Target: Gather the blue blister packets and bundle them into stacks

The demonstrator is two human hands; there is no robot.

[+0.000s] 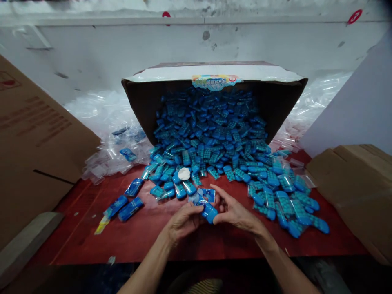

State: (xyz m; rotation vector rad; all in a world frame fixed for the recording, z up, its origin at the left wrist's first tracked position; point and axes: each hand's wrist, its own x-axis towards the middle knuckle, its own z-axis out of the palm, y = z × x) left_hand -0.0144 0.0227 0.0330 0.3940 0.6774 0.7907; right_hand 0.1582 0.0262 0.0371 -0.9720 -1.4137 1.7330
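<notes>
Blue case (pixel 210 213), in 2 hands (pixel 186 221) (pixel 234 212), inside table edge (pixel 214 259)

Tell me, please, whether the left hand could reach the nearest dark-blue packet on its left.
Probably yes: only bare red tabletop shows between the left hand and that packet, though its fingers are busy with a small blue container.

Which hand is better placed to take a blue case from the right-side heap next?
Probably the right hand: it is nearer that heap; the left hand seems to support the held case.
</notes>
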